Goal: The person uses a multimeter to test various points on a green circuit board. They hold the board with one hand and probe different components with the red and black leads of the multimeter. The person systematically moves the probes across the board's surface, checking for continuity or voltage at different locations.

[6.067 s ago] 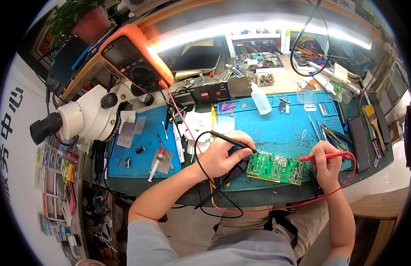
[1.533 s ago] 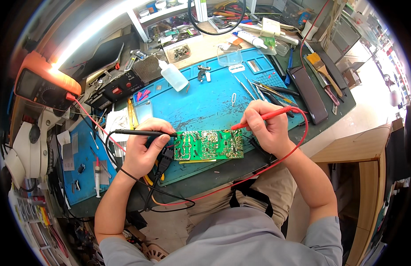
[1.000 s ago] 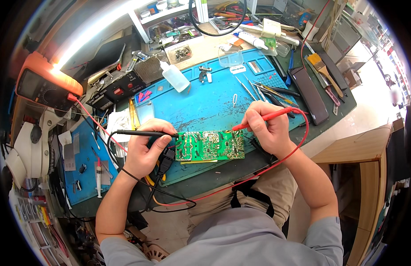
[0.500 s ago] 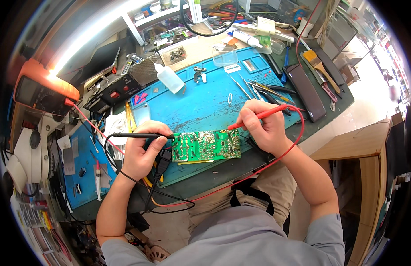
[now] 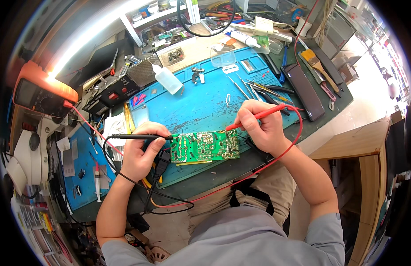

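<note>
Near the front edge of the mat (image 5: 201, 113): the green board (image 5: 204, 147) lies between the hands, soldered side up, a yellow strip (image 5: 194, 162) showing beneath.
Left hand (image 5: 141, 148): fingers closed around the black probe (image 5: 136, 136), its tip at the board's upper left corner; contact cannot be told.
Right hand (image 5: 261, 126): gripping the red probe (image 5: 264, 114), slanted, its tip at the board's upper edge toward the right end.
Plug (image 5: 161, 165): black, just left of the board, beside the left hand.
Multimeter (image 5: 42, 91): orange, well off to the left.
Bottle (image 5: 168, 80): translucent, beyond the board.
Phone (image 5: 305, 92): dark, right of the mat, near the brush (image 5: 321, 67).
</note>
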A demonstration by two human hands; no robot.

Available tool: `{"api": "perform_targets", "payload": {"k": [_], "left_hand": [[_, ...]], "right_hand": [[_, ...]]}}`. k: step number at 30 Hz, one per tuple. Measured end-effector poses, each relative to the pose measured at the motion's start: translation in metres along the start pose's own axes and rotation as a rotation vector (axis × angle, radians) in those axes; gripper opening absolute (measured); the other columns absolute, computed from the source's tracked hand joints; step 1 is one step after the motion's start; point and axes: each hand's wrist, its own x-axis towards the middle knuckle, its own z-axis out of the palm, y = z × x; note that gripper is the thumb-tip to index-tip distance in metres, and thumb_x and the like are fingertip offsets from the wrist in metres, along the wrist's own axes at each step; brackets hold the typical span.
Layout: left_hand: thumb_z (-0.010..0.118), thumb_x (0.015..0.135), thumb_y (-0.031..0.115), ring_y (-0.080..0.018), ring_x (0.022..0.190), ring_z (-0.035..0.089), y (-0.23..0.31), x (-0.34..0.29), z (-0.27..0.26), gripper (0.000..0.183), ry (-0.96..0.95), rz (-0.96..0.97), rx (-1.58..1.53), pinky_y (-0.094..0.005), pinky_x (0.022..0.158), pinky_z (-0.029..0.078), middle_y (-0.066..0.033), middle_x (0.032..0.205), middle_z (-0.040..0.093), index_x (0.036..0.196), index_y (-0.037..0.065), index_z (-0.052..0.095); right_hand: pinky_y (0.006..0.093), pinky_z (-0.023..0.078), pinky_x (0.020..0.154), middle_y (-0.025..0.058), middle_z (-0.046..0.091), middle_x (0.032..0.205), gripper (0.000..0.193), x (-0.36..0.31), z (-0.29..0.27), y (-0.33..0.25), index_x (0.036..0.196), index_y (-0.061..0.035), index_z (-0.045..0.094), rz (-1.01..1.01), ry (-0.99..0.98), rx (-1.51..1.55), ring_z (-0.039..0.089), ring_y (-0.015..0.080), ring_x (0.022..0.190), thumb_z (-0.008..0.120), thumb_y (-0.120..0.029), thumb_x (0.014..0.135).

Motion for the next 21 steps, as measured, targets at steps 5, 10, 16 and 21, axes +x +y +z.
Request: {"api": "perform_targets", "payload": {"k": [5,10,16,21], "left_hand": [[0.062,0.098,0.009,-0.0202,0.101,0.06,0.0012,0.0004,0.0004,0.011,0.002,0.002,0.003,-0.0331,0.092,0.047,-0.0115,0.106,0.06,0.104,0.0,0.062],[0.062,0.098,0.009,-0.0202,0.101,0.06,0.0009,-0.0002,0.0009,0.011,0.009,0.002,0.0,-0.0334,0.092,0.047,-0.0114,0.106,0.06,0.104,0.0,0.062],[0.063,0.098,0.01,-0.02,0.101,0.06,0.0022,0.001,0.0013,0.011,0.01,0.008,0.004,-0.0332,0.092,0.047,-0.0112,0.105,0.06,0.103,0.0,0.062],[0.062,0.098,0.01,-0.02,0.1,0.06,0.0014,0.0002,0.0006,0.011,0.011,-0.003,-0.003,-0.0333,0.091,0.047,-0.0112,0.105,0.06,0.103,0.0,0.062]], "right_hand": [[0.025,0.044,0.056,0.0055,0.064,0.074,0.023,-0.0002,-0.0004,-0.0012,0.079,-0.0007,0.06,0.003,-0.005,-0.03,0.057,0.0092,0.064,0.055,-0.011,0.099],[0.0244,0.044,0.057,0.0051,0.063,0.075,0.025,-0.0002,0.0005,-0.0027,0.078,-0.0013,0.06,0.016,-0.008,-0.024,0.055,0.0085,0.064,0.053,-0.011,0.1],[0.0243,0.044,0.056,0.0051,0.063,0.075,0.025,-0.0007,-0.0006,-0.0019,0.078,-0.0014,0.06,0.024,-0.012,-0.032,0.055,0.0086,0.063,0.052,-0.011,0.1],[0.0244,0.044,0.056,0.0052,0.063,0.075,0.024,-0.0003,0.0,-0.0028,0.078,-0.0017,0.06,0.024,-0.012,-0.031,0.056,0.0088,0.063,0.052,-0.01,0.1]]}}
